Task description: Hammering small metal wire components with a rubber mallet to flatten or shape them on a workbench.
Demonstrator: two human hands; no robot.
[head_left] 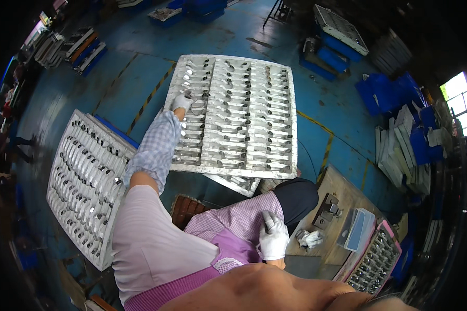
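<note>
Nearest you: right hand [273, 239] low over your lap, fingers loosely together. Can't tell if anything's pinched in it.

Counter [354, 193] to your right carries a steel block [324, 211], a crumpled white cloth [310, 238] (maybe a glove), a blue-and-clear box [359, 229] and a pink-edged rack of shiny parts.

Left tray [62, 158] sits tilted beside your left arm, rows filled.

Ahead: main tray [233, 172], white, three columns of small metal parts [247, 99] with dark ends. Left hand [181, 101] is over its left column, thumb and fingers drawn in by a part [197, 107] with a curved, loop-like outline. Can't tell if the pinch is closed on it; the glove hides the contact.

Handling, my read: each part is light, stiff, hard to break, but smooth, so slick under a fabric glove. Polish may scratch; don't drag it over its neighbours. Take it by the edges near mid-length, thumb opposite two fingers, and lift straight up. The tray would be far heavier: two hands, opposite rims, keep it level.

Beyond: blue floor [117, 65], blue bins [324, 59].
</note>
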